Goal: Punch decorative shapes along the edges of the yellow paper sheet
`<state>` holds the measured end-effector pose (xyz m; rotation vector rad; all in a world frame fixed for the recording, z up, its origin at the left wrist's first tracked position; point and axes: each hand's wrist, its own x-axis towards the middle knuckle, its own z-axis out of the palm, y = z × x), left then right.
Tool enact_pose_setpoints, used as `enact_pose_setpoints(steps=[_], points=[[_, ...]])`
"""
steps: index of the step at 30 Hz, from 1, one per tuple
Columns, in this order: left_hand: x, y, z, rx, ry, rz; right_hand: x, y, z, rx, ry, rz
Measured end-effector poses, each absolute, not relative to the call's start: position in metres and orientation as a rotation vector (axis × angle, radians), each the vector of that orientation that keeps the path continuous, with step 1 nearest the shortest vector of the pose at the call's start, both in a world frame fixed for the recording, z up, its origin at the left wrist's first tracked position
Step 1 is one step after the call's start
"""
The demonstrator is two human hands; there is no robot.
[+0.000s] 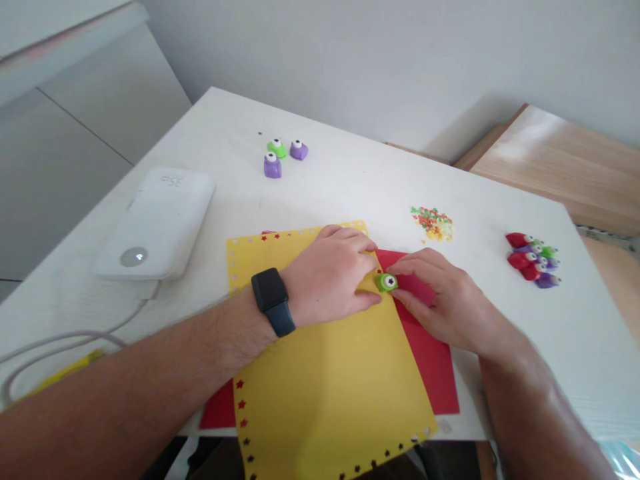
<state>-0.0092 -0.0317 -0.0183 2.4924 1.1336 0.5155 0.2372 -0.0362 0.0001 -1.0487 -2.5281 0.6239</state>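
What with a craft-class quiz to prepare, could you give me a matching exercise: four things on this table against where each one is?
Things:
1. green punch
2. yellow sheet
3. paper bits
4. white device

Places:
A. under the left hand, over the red sheet
B. by the left edge of the table
C. at the fingertips of the right hand
D. heaped beyond the right hand

Pairs: 1-C, 2-A, 3-D, 4-B

On your white counter [350, 180], a white rounded plastic box [160, 220] lies far left, its grey cable [60, 340] trailing off. Three small purple and green paper punches [273, 165] sit at the far side. To your right you have a heap of coloured paper confetti [433, 223] and a cluster of red, purple and green punches [533, 259].
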Motion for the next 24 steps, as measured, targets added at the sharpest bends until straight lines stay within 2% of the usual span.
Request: enact_pose_setpoints(steps=[24], points=[[-0.0054,-0.0309,-0.0202,2.485,1.04,0.54,0.2377,-0.0344,0.0002,-1.069,-2.544,0.647]])
